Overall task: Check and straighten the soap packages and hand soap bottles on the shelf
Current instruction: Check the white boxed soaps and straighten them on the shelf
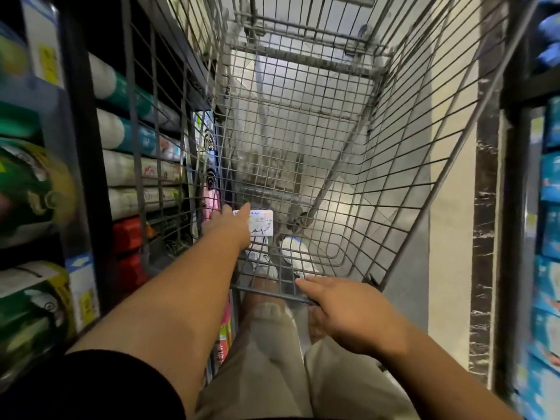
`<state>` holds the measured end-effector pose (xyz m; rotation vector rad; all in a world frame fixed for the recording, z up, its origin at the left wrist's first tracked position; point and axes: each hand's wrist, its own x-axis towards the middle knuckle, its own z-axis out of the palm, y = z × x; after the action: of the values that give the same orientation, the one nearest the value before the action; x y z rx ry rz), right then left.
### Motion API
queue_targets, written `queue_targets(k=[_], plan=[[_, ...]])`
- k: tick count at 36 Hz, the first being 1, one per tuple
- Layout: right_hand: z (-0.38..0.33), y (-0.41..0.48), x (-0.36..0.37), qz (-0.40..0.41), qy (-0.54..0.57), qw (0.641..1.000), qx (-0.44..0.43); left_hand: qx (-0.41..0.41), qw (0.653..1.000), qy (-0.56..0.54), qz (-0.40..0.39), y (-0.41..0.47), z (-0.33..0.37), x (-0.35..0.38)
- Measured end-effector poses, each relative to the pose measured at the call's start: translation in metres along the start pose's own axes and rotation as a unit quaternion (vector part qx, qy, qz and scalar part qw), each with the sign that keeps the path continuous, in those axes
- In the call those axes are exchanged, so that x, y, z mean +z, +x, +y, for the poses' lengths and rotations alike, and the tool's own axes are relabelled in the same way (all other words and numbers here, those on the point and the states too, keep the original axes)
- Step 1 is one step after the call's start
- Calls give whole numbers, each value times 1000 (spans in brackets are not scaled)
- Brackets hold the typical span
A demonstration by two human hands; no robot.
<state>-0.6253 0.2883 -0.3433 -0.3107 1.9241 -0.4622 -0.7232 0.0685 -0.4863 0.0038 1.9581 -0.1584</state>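
A person leans over a wire shopping cart (378, 153) in a narrow store aisle. The left hand (231, 225) reaches down into the basket, with thumb and forefinger closed on the near end of a white soap package (263, 223). The rest of the box juts out just right of the hand, low in the cart. The right hand (345, 307), nearer the body and right of the left, curls its fingers over the cart's near rim, forefinger stretched along the wire. Below and between the hands are white shoes (295, 253) and beige trousers (272, 359). Left of the left hand stands a shelf of stacked packs (133, 168); blue packs (548, 177) line the shelf far right of the right hand.
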Motion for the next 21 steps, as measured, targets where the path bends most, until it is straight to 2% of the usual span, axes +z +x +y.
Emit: queue_targets(k=[3,7,11,16,21], plan=[[0,0,2,6,-13,1000,1,-20,998,-45,-38,1,-5,7],[1,2,5,5,-19,1000,2,12,990,-89,-111,0,-4,3],[3,4,6,9,-25,1000,3,23,988,-77,-132,-18,-7,-2],[0,3,1,5,-16,1000,11,39,993,-12,-108,-61,-9,-11],[-10,-7,-12,5,-19,1000,14,61,996,1,-58,-125,-10,-26]])
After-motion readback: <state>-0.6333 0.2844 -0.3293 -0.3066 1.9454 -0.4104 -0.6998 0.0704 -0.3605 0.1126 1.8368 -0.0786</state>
